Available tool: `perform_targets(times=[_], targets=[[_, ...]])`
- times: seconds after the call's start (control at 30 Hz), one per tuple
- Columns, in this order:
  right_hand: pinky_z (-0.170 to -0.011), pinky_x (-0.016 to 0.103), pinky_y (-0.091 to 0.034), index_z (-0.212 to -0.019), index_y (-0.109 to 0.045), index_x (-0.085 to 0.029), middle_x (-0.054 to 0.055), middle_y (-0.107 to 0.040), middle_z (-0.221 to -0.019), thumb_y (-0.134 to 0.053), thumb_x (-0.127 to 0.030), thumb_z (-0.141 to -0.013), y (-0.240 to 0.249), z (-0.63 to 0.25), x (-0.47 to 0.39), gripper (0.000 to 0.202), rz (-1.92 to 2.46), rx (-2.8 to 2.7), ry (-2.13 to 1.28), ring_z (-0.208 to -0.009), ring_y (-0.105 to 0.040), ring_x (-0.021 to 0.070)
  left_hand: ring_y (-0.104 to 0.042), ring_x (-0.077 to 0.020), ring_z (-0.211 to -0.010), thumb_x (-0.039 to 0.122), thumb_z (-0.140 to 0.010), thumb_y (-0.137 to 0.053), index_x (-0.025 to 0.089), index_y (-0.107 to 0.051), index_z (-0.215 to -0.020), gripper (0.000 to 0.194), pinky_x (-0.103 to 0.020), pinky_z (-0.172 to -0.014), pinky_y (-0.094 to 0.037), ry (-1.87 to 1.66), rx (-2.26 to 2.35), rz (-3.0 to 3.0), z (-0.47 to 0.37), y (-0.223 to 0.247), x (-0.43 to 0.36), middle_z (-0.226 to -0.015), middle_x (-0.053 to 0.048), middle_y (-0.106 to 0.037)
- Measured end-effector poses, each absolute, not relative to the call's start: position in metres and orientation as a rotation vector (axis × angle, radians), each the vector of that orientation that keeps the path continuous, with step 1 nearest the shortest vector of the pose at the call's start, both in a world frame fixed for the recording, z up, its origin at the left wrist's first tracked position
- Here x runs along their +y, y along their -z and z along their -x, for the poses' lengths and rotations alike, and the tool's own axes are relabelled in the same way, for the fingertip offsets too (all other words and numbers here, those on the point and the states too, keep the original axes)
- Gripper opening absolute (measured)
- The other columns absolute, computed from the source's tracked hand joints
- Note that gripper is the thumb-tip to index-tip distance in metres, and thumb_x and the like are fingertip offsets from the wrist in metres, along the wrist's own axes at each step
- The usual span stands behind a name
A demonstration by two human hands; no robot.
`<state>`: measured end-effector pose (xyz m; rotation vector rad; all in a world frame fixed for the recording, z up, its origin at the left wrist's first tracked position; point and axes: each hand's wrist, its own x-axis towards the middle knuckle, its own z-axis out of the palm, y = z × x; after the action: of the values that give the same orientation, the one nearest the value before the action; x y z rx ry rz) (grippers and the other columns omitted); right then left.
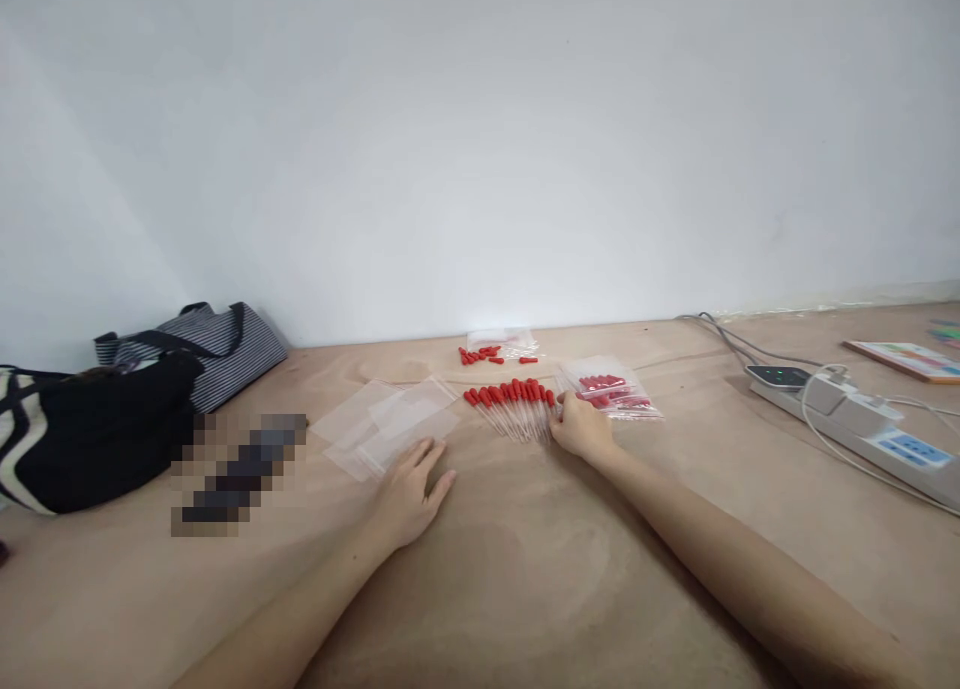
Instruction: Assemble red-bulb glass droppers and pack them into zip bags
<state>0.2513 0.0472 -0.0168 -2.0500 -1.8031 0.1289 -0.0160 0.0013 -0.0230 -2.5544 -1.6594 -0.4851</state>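
A row of glass droppers [514, 393] with red rubber bulbs lies fanned side by side on the wooden table, bulbs pointing away from me. At the right end of this row is my right hand [583, 427], its fingers pinched together on a dropper, whose glass is mostly hidden by them. My left hand [412, 491] rests palm down with fingers spread, fingertips at the near edge of some clear plastic bags [397, 419]. Beyond my right hand lie filled clear bags [611, 389] with red-bulbed droppers inside.
Farther back are loose red bulbs [480, 355] and another clear bag [499, 338] near the wall. A black bag [105, 439] and a striped bag [240, 349] sit at left, beside a blurred-out dark object [240, 474]. A power strip [870, 424] with cables stands at right.
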Motion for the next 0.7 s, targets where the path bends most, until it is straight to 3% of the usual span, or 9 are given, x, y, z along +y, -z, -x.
perform_targets(times=[0.23,0.4,0.5,0.63,0.7], targets=[[-0.056,0.031,-0.044,-0.086,-0.055,-0.016,0.013,-0.063,-0.076,-0.056,-0.017,-0.062,0.026,-0.252,0.065,0.024,2.017,-1.793,-0.118,-0.071,-0.061,0.0245,-0.057,-0.0198,-0.097,0.029,-0.081,-0.045,0.021,-0.057,-0.105,0.028,-0.036,-0.085,-0.047,0.714,-1.197,2.846,0.019,0.013,-0.022,-0.102,-0.007,-0.064],[-0.054,0.029,-0.043,-0.088,-0.057,-0.015,0.012,-0.063,-0.072,-0.053,-0.012,-0.064,0.026,-0.264,0.067,0.024,1.920,-1.820,-0.178,-0.067,-0.061,0.0230,-0.049,-0.0272,-0.108,0.044,-0.076,-0.051,0.018,-0.056,-0.108,0.041,-0.044,-0.090,-0.041,0.597,-1.338,2.609,0.032,0.008,-0.014,-0.115,-0.011,-0.057],[-0.060,0.029,-0.044,-0.102,-0.054,-0.011,0.013,-0.064,-0.078,-0.050,-0.013,-0.067,0.018,-0.273,0.064,0.035,1.840,-1.818,-0.238,-0.072,-0.061,0.0223,-0.056,-0.0259,-0.098,0.048,-0.077,-0.047,0.017,-0.059,-0.102,0.041,-0.040,-0.082,-0.046,0.495,-1.459,2.560,0.025,0.005,-0.020,-0.105,-0.010,-0.062],[-0.062,0.026,-0.045,-0.103,-0.056,-0.016,0.006,-0.065,-0.082,-0.041,-0.016,-0.074,0.010,-0.282,0.057,0.033,1.729,-1.818,-0.337,-0.070,-0.060,0.0166,-0.063,-0.0219,-0.078,0.033,-0.087,-0.032,0.018,-0.058,-0.104,0.035,-0.034,-0.066,-0.049,0.524,-1.609,2.566,0.018,-0.004,-0.025,-0.085,-0.008,-0.068],[-0.056,0.024,-0.045,-0.098,-0.058,-0.018,0.003,-0.065,-0.081,-0.035,-0.020,-0.079,0.011,-0.285,0.052,0.031,1.670,-1.793,-0.418,-0.060,-0.059,0.0130,-0.061,-0.0213,-0.085,0.024,-0.086,-0.031,0.020,-0.057,-0.107,0.033,-0.035,-0.073,-0.048,0.540,-1.418,2.681,0.025,-0.008,-0.016,-0.093,-0.007,-0.067]])
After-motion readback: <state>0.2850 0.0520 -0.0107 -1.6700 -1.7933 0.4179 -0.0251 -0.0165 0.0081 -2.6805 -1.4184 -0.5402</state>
